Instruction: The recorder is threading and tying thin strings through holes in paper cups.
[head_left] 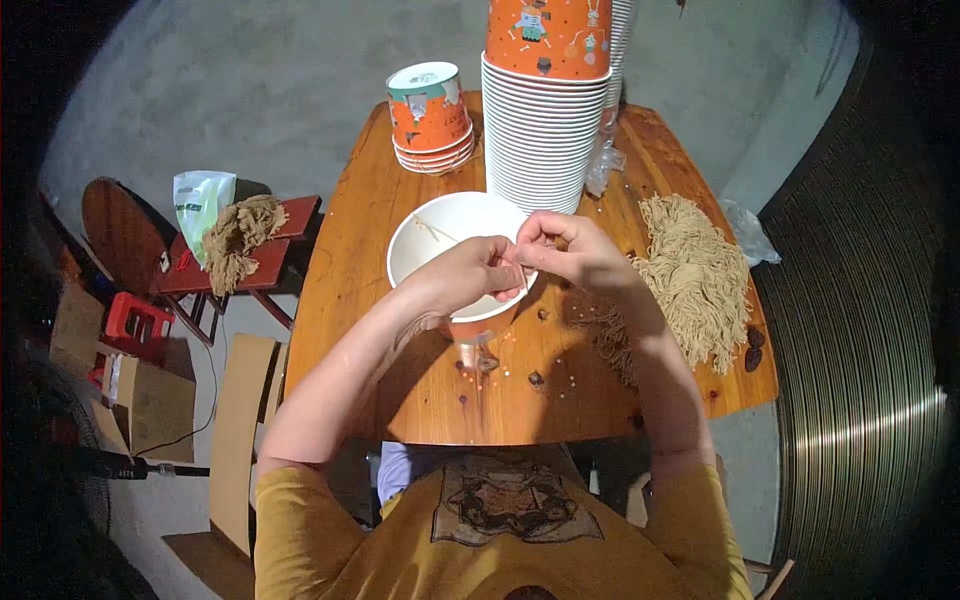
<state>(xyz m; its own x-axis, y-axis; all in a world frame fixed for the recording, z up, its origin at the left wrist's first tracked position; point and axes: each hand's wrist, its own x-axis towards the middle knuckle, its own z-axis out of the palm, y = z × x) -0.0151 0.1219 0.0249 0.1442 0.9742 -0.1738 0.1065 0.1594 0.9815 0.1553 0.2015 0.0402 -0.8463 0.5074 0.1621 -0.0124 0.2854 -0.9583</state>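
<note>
My left hand (470, 272) grips the near rim of a white-lined paper bucket (440, 225) with an orange outside, held over the wooden table (400, 400). My right hand (570, 252) meets it at the rim, fingers pinched on a thin tan string (432, 230) that runs across the bucket's inside. A bundle of tan strings (695, 275) lies to the right of my right hand.
A tall stack of buckets (545, 110) stands behind the hands, a short stack (432, 115) to its left. A small red table (265, 260) at the left carries another string bundle (240, 235) and a plastic bag (200, 205). Cardboard boxes (150, 400) sit on the floor.
</note>
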